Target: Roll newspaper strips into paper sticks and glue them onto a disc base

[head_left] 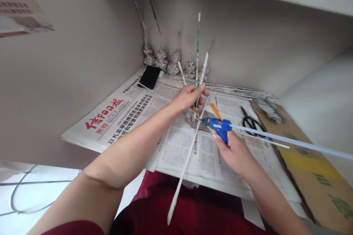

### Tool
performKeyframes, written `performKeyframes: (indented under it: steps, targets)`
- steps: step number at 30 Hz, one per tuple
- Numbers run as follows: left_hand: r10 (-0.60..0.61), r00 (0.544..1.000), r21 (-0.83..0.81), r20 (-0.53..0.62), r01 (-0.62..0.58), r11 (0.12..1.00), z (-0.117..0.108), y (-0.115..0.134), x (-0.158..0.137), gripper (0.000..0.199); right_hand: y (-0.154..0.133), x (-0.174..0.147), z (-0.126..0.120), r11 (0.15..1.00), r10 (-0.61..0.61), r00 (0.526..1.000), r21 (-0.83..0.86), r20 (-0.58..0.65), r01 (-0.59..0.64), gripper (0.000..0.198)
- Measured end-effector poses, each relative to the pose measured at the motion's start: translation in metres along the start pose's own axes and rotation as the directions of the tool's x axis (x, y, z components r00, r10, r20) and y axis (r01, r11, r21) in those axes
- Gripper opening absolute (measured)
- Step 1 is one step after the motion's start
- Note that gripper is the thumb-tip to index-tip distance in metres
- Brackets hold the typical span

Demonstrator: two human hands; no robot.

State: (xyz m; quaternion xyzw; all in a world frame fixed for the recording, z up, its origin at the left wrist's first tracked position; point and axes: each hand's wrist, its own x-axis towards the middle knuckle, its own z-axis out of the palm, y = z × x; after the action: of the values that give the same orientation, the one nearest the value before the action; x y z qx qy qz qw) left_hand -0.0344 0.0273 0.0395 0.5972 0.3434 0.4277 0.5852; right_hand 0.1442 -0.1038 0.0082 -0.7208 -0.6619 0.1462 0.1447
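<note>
Rolled paper sticks (pixel 198 44) stand upright out of my left hand (pixel 190 95), whose fingers are closed around them. One long white paper stick (pixel 184 169) slants from the bundle toward my lap, and others fan out sideways. My right hand (pixel 235 152) grips a blue hot glue gun (pixel 220 126) by its handle. The gun's nozzle points left, close to the point where the sticks cross below my left fingers; whether it touches them I cannot tell. A long translucent glue stick (pixel 278 139) runs out of its back to the right. Beneath the crossing lies a grey, stained pad (pixel 202 126).
Newspaper (pixel 143 117) covers the table. Several woven paper gourds (pixel 173 62) line the back wall, beside a black phone (pixel 149 77). A row of paper sticks (pixel 239 93) lies behind. Black scissors (pixel 252 125) and cardboard (pixel 311 165) with a grey cloth (pixel 268 110) are at right.
</note>
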Motion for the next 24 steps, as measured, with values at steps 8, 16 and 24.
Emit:
performKeyframes:
  steps: [8,16,24]
  targets:
    - [-0.016,1.000,-0.068,0.026,0.018,0.997,-0.002,-0.002,0.004,0.033,0.003,0.000,0.002,0.999,-0.030,0.999,0.015,-0.019,0.031,0.039]
    - [0.041,0.999,0.012,-0.005,-0.041,0.999,-0.003,-0.009,0.006,0.019,0.004,0.001,0.002,0.999,-0.011,1.000,0.032,0.005,0.011,0.038]
    - [0.040,0.998,0.161,-0.039,-0.034,0.986,-0.006,-0.008,0.004,0.027,0.005,0.000,0.003,0.997,-0.040,0.999,0.069,-0.027,0.042,0.038]
